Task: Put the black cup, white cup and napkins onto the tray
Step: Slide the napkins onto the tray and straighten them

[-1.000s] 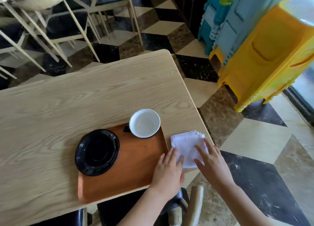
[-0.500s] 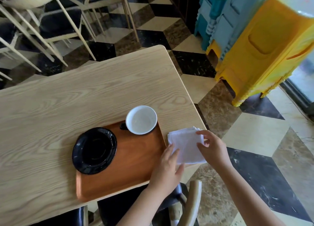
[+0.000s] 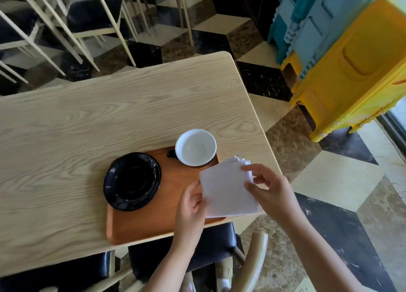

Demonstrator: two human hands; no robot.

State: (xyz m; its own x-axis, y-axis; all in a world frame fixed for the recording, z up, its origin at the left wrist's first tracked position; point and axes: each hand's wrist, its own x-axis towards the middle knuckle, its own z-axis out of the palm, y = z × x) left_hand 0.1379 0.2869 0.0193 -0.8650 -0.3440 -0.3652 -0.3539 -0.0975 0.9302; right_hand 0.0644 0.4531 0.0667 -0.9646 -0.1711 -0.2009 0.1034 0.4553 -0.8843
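The grip is made by both hands on the thin stack of white square paper napkins. The stack is pinched at its left edge by the left hand, and its right edge is pinched between the thumb and fingers of the right hand. The napkins are held up off the pale wooden bench. They hang over the right end of the flat brown wooden tray, partly past its edge.

The small round white cup is seen at the far right corner of the tray. A dark handle shows at its left side. A round shiny black dish is set on the left part of the tray, and its rim sticks out a little over the tray's left edge. Whether the black cup is part of that dish cannot be told.

It is judged that only the napkins are left to be put down.

Things could still go wrong. The stack is loose, so the sheets could be fanned out or dropped if the pinch is let go too soon. The white cup could be bumped if the napkins are pushed too far forward. Part of the stack could be left hanging off the tray's right edge.
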